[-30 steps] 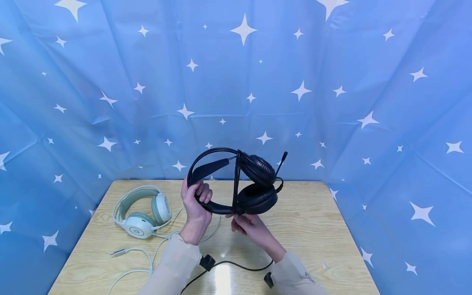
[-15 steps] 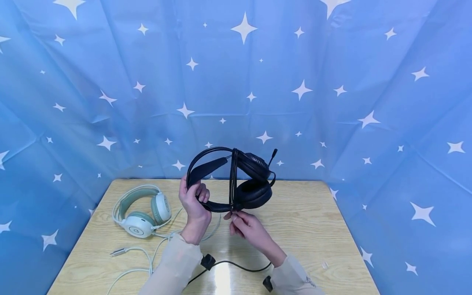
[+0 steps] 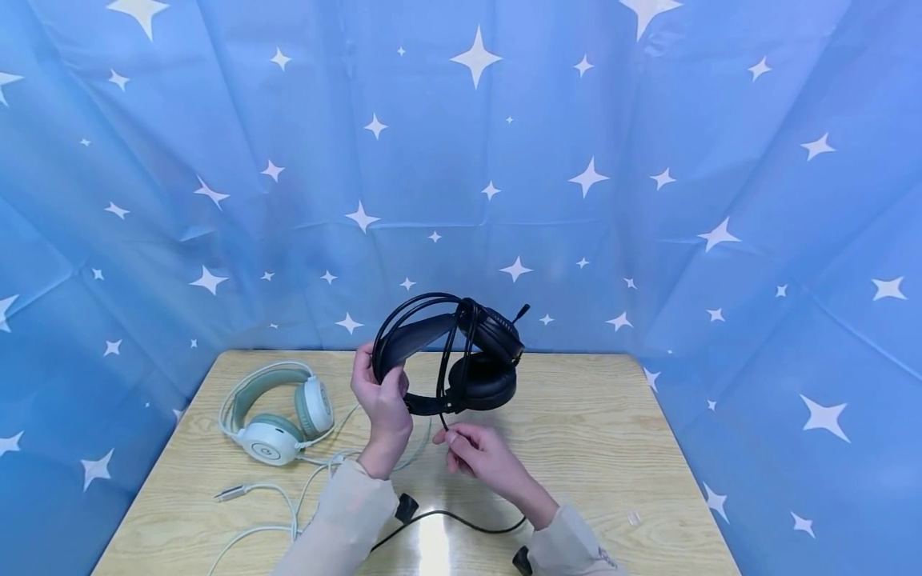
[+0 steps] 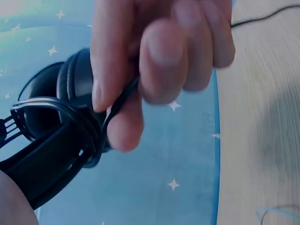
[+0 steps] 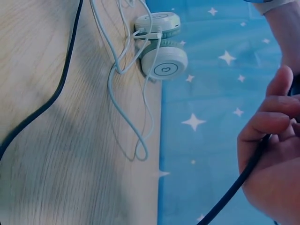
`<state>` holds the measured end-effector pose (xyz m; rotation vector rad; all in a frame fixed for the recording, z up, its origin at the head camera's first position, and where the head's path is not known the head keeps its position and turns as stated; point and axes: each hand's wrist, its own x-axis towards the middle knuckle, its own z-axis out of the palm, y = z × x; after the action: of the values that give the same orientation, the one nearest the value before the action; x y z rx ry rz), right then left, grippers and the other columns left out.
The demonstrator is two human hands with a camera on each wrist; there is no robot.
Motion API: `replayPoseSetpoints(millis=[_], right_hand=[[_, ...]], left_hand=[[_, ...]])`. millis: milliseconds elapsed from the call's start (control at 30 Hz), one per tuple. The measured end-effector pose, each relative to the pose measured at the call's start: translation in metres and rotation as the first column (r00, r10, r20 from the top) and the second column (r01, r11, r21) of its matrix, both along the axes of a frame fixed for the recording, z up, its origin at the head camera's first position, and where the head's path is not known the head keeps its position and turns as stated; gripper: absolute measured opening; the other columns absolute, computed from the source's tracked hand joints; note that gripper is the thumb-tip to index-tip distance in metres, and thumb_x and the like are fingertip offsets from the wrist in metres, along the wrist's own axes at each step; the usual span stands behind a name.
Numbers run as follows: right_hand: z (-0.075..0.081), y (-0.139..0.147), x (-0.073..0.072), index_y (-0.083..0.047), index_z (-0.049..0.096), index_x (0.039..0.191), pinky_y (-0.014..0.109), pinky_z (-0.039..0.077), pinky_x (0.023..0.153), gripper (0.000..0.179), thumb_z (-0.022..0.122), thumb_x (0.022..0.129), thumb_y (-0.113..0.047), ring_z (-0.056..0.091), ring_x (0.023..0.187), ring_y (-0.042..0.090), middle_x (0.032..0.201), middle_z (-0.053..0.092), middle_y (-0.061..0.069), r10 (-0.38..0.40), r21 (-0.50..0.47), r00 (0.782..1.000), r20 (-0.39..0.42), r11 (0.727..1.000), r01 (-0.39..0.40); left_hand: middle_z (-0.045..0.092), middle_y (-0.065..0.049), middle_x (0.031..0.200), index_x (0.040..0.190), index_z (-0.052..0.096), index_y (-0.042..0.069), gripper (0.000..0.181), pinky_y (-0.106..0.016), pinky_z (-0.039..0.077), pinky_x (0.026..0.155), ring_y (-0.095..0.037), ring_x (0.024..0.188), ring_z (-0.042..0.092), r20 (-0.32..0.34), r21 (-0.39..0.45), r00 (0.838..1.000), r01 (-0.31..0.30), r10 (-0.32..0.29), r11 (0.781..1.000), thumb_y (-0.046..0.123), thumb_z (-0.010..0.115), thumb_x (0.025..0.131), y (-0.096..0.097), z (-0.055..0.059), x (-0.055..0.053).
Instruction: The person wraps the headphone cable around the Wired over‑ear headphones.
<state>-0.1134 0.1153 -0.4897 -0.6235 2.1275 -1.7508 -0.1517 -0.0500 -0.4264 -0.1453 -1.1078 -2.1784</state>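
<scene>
My left hand [image 3: 385, 400] grips the headband of a black headset [image 3: 481, 382] and holds it upright above the wooden table [image 3: 598, 448]. Its microphone boom [image 3: 520, 310] points up to the right. Just below the ear cups, my right hand [image 3: 467, 446] pinches the headset's black cable [image 3: 442, 419] between thumb and fingers. In the left wrist view, fingers [image 4: 164, 51] pinch the cable beside the black headset [image 4: 51, 140]. The right wrist view shows my right hand's fingers [image 5: 269, 126] curled round the black cable [image 5: 241, 180].
A white and green headset [image 3: 277, 416] lies on the table's left side, its white cable [image 3: 288, 500] looping toward the front edge. The black cable [image 3: 461, 520] runs across the near table with an inline control [image 3: 406, 506]. Blue starred cloth [image 3: 648, 200] surrounds the table.
The black headset has sunk a little and turned, so its microphone sits further left. My right hand has dropped from under the ear cup and now pinches the cable below.
</scene>
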Motion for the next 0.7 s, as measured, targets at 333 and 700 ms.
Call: replayPoseSetpoints(millis=[333, 700], right_hand=[[0.008, 0.004, 0.0, -0.002, 0.071, 0.112, 0.019, 0.036, 0.054, 0.029, 0.049, 0.11, -0.021, 0.045, 0.055, 0.007, 0.065, 0.061, 0.001, 0.03, 0.066, 0.999, -0.026, 0.997, -0.028], [0.024, 0.015, -0.002, -0.006, 0.073, 0.109, 0.024, 0.043, 0.056, 0.029, 0.049, 0.11, -0.022, 0.053, 0.06, 0.006, 0.066, 0.058, -0.005, 0.013, 0.095, 0.996, -0.089, 0.995, -0.004]], left_hand=[[0.061, 0.001, 0.092, 0.099, 0.056, -0.016, 0.025, -0.02, 0.049, 0.075, -0.009, 0.081, 0.058, -0.031, -0.305, 0.977, -0.21, 0.211, 0.929, -0.015, 0.059, 0.074, -0.006, -0.01, -0.002], [0.063, 0.0, 0.093, 0.1, 0.059, -0.013, 0.026, -0.02, 0.049, 0.079, -0.009, 0.083, 0.06, -0.054, -0.397, 0.964, -0.26, 0.26, 0.88, -0.014, 0.062, 0.073, -0.014, -0.018, -0.005]])
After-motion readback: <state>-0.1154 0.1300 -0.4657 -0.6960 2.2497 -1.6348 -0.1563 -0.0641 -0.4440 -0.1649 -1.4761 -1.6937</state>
